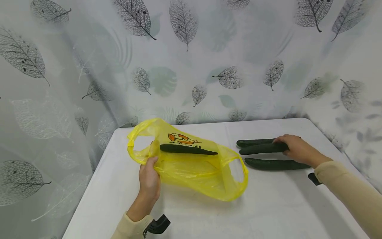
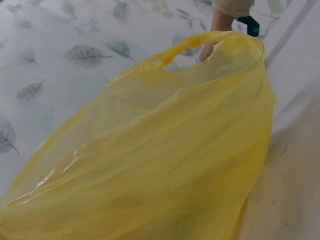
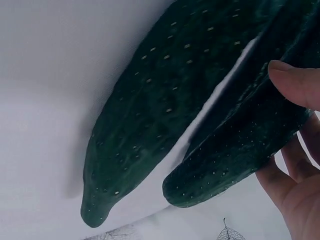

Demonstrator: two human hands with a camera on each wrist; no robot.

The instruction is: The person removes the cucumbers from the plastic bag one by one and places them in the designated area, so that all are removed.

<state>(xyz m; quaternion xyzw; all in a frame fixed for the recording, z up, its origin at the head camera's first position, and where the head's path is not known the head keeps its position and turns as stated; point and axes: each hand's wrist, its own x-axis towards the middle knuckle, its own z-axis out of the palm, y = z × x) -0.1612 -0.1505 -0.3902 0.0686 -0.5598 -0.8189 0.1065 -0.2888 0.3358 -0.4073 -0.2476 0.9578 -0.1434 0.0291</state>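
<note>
A yellow plastic bag [image 1: 191, 169] with two loop handles lies mouth-open over the middle of the table, one dark green cucumber [image 1: 188, 149] inside it. At its left end my left hand [image 1: 150, 181] grips the rim, thumb on the near side; the left wrist view has only the bag's side [image 2: 165, 165]. Off to the right, my right hand [image 1: 301, 149] holds the middle cucumber [image 1: 262, 148] of three by its right end. In the right wrist view, thumb and fingers lie on opposite sides of this cucumber [image 3: 225, 160].
Behind the held cucumber lies another cucumber [image 1: 253, 142], and nearer to me a third cucumber [image 1: 274, 164]. All are on a white-covered table [image 1: 209, 219]. A leaf-patterned curtain [image 1: 209, 59] hangs along the table's back and sides.
</note>
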